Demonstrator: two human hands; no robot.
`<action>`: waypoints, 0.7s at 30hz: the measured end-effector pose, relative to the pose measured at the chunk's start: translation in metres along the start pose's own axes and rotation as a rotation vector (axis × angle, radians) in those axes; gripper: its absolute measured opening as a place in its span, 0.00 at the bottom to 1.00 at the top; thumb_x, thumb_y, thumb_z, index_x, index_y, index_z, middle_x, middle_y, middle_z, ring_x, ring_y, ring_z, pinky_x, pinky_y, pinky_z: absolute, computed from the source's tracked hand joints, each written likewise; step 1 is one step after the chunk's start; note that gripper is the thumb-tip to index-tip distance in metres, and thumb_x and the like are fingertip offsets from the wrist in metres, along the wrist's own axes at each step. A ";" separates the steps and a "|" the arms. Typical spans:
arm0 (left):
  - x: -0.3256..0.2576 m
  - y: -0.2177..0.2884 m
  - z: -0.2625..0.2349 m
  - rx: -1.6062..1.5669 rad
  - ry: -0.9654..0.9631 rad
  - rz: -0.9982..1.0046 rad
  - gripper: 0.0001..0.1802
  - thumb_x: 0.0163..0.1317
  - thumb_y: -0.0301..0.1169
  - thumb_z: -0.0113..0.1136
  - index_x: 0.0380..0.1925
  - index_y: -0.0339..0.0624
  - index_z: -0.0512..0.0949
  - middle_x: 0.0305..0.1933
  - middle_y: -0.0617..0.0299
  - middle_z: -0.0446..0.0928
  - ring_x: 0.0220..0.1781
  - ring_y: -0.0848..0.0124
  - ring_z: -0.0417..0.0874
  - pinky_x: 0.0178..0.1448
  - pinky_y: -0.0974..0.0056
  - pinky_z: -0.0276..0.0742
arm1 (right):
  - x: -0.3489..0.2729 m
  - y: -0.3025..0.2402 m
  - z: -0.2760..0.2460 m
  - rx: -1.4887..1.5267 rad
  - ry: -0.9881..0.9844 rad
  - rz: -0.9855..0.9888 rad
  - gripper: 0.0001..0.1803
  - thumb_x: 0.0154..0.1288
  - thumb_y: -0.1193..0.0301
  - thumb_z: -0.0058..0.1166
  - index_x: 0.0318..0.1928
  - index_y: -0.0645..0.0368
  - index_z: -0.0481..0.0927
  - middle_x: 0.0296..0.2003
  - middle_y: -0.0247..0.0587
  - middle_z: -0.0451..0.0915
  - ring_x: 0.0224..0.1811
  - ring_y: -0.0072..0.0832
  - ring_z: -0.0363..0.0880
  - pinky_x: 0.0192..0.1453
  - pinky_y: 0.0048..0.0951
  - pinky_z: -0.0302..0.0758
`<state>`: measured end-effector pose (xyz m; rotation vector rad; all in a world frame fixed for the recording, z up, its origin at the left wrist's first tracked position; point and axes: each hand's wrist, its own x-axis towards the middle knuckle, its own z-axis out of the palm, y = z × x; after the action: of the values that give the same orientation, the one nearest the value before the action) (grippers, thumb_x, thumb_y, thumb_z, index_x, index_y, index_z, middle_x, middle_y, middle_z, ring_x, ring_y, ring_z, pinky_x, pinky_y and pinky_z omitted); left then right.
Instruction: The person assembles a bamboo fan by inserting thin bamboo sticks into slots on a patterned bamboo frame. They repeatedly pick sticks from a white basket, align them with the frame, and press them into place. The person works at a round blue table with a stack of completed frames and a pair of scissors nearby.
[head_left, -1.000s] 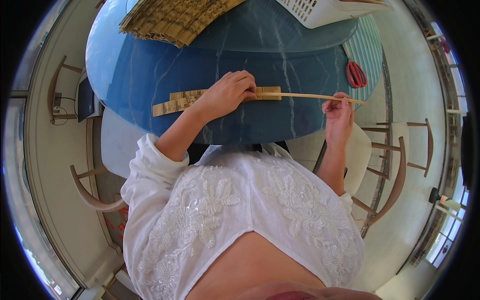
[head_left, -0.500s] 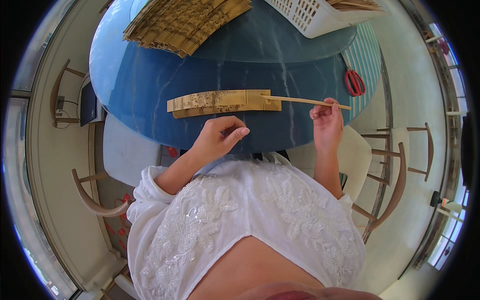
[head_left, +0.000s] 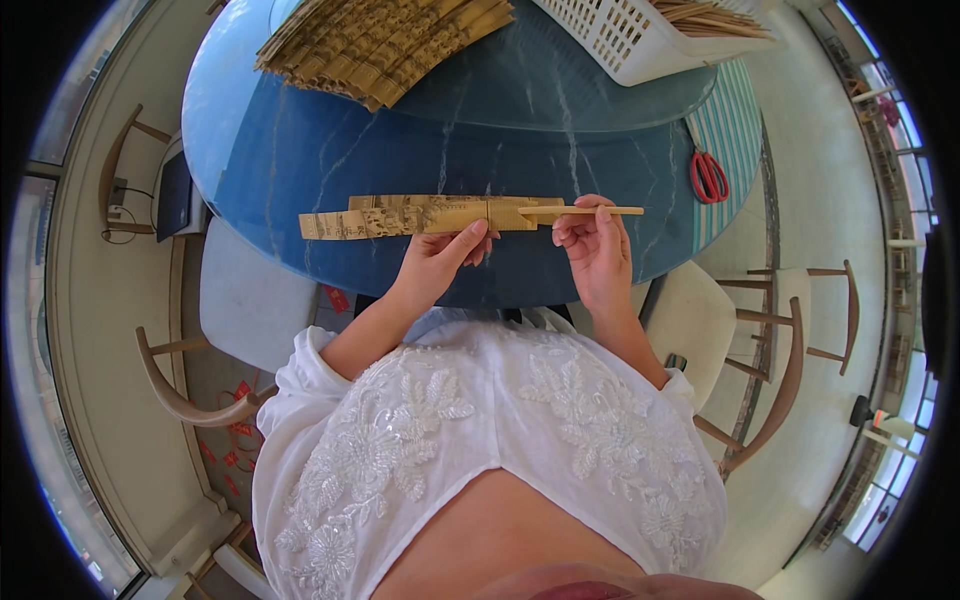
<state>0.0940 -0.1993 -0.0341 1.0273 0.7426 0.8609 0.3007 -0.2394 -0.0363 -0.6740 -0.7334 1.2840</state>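
Note:
My left hand (head_left: 440, 262) pinches a tan printed paper sleeve (head_left: 385, 223), thumb on top and fingers underneath. A second paper sleeve (head_left: 365, 201) lies behind it on the blue table, partly covered. Between the fingers of my right hand (head_left: 598, 255) is a pale wooden chopstick (head_left: 625, 211); whether it is one stick or a joined pair I cannot tell. Its left end meets the right end of the held sleeve and seems to go in; how far is hidden.
A large pile of similar sleeves (head_left: 385, 45) lies at the far left on the blue marbled table (head_left: 330, 150). At the far right, a white perforated basket (head_left: 655, 62) holds many wooden sticks. Red-handled scissors (head_left: 709, 177) lie on a striped cloth (head_left: 735, 130). Chairs stand on both sides.
My left hand has reached forward and taken hold of a sleeve, which now sits nearer me and further left. My right hand has moved left with the chopstick, and less of the stick shows.

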 end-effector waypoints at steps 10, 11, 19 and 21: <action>-0.008 0.004 -0.014 -0.006 0.068 0.084 0.11 0.68 0.34 0.53 0.38 0.37 0.79 0.31 0.65 0.78 0.30 0.79 0.73 0.34 0.74 0.67 | 0.007 0.002 -0.014 -0.072 -0.131 -0.063 0.14 0.70 0.72 0.47 0.53 0.65 0.75 0.40 0.40 0.76 0.39 0.25 0.76 0.44 0.29 0.75; -0.009 0.003 -0.017 -0.028 0.064 0.060 0.11 0.68 0.34 0.53 0.38 0.37 0.79 0.31 0.65 0.78 0.30 0.79 0.73 0.34 0.74 0.67 | 0.007 0.001 -0.016 -0.054 -0.125 -0.038 0.14 0.70 0.73 0.48 0.53 0.65 0.76 0.40 0.40 0.76 0.38 0.26 0.76 0.43 0.29 0.75; -0.010 0.008 -0.004 -0.096 -0.037 -0.045 0.10 0.68 0.33 0.54 0.39 0.37 0.79 0.33 0.65 0.78 0.32 0.78 0.74 0.35 0.73 0.69 | 0.006 0.012 -0.001 -0.003 -0.261 0.205 0.17 0.66 0.74 0.53 0.55 0.64 0.76 0.43 0.41 0.77 0.39 0.29 0.76 0.47 0.29 0.76; -0.011 0.007 -0.005 -0.078 -0.052 -0.058 0.10 0.68 0.33 0.53 0.40 0.38 0.79 0.34 0.65 0.78 0.31 0.78 0.74 0.35 0.73 0.69 | 0.007 0.012 0.006 0.155 -0.240 0.321 0.19 0.65 0.74 0.54 0.56 0.64 0.75 0.44 0.40 0.77 0.39 0.27 0.76 0.47 0.27 0.75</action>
<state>0.0825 -0.2046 -0.0277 0.9510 0.6866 0.8046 0.2898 -0.2307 -0.0415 -0.5296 -0.7284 1.7197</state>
